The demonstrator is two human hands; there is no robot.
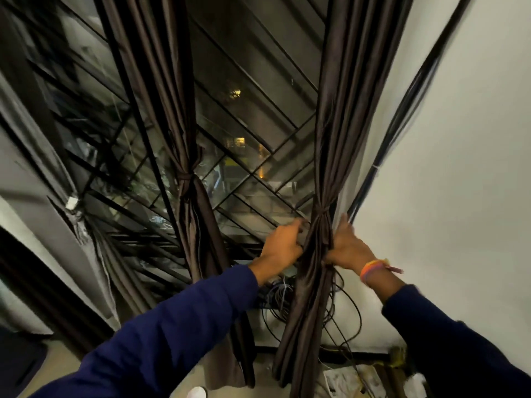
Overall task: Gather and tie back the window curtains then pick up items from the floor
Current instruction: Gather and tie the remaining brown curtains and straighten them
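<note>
Barred window (253,116), white wall beside it. Right curtain (339,116) hangs vertical between the hands, band (322,211) just above them. Left hand (283,245) and right hand (346,248) each grip its folds; right hand looks marginally nearer the band.

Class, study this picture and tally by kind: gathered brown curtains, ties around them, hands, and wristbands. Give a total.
Curtains: 2, the left curtain and the right curtain
Ties: 2, left tie, right tie
Hands: 2, left hand, right hand
Wristbands: 1
Total: 7
</note>
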